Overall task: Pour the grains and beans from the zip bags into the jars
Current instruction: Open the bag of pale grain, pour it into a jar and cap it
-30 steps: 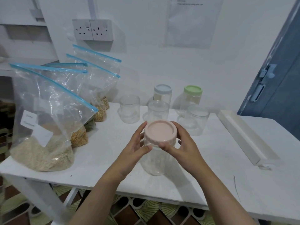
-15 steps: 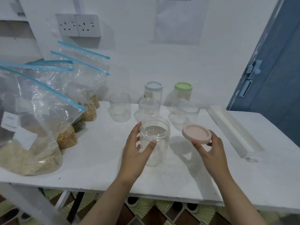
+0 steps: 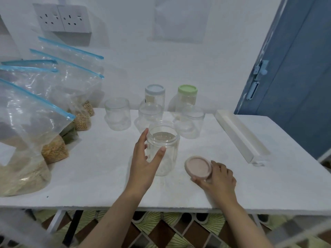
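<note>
Jar [image 3: 163, 147] in left hand [image 3: 143, 164]; right hand [image 3: 217, 178] holds lid [image 3: 198, 166].

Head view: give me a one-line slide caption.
Left hand steadies the open jar while right hand sets its pink lid on the table.

Nothing here can be read: the sheet of paper [image 3: 180, 18] on the wall and the white label [image 3: 6, 155] on the nearest zip bag [image 3: 26, 133] are blurred.
</note>
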`<act>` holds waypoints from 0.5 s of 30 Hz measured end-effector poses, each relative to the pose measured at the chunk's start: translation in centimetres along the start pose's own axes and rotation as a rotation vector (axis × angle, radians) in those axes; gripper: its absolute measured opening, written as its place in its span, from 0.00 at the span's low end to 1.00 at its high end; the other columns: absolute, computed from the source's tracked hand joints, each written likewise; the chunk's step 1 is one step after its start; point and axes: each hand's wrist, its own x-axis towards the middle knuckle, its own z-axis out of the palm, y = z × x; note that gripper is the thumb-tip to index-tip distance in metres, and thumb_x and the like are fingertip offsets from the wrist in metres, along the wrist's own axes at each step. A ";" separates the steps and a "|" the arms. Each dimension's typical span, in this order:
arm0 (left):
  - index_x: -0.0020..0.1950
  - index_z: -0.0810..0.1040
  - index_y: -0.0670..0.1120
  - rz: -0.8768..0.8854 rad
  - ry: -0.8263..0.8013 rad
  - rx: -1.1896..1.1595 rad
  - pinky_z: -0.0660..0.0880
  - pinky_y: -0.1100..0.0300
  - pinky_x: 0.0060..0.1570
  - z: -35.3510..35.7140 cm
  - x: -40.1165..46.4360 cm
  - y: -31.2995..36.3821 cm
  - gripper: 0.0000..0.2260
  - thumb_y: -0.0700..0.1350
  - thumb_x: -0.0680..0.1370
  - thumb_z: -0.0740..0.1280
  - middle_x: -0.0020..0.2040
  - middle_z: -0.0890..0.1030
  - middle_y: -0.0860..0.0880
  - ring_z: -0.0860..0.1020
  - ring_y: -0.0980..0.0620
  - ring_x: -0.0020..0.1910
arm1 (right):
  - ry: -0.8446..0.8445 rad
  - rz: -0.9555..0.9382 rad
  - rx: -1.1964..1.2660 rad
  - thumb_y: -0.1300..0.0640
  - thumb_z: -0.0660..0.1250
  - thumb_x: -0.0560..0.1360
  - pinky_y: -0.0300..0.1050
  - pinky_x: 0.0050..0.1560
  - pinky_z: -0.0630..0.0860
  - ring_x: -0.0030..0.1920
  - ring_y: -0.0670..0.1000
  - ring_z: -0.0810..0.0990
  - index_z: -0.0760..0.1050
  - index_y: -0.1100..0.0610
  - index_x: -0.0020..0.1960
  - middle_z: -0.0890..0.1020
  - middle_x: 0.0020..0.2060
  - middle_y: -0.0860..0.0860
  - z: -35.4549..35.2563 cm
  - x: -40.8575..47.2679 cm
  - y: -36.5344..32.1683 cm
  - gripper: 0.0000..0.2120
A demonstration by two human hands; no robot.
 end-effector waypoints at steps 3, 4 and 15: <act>0.76 0.59 0.64 0.009 -0.002 0.030 0.68 0.52 0.71 -0.3 0.1 0.1 0.34 0.60 0.72 0.69 0.73 0.66 0.62 0.68 0.62 0.69 | 0.030 -0.039 0.170 0.26 0.64 0.69 0.56 0.68 0.62 0.70 0.55 0.63 0.56 0.49 0.78 0.65 0.72 0.51 -0.9 -0.4 -0.7 0.46; 0.76 0.59 0.64 0.011 -0.001 0.038 0.68 0.52 0.71 -0.4 0.1 0.2 0.34 0.60 0.72 0.68 0.73 0.66 0.62 0.68 0.62 0.69 | 0.068 -0.074 0.252 0.26 0.62 0.71 0.55 0.67 0.64 0.69 0.54 0.64 0.58 0.47 0.77 0.67 0.71 0.50 -1.4 -0.8 -1.2 0.43; 0.65 0.68 0.63 0.282 0.369 0.028 0.70 0.61 0.62 -7.2 1.2 5.8 0.18 0.43 0.82 0.64 0.66 0.71 0.63 0.70 0.65 0.63 | 0.349 -0.480 0.697 0.40 0.64 0.77 0.27 0.48 0.69 0.54 0.45 0.76 0.72 0.45 0.64 0.78 0.53 0.39 -7.3 -5.6 -14.8 0.17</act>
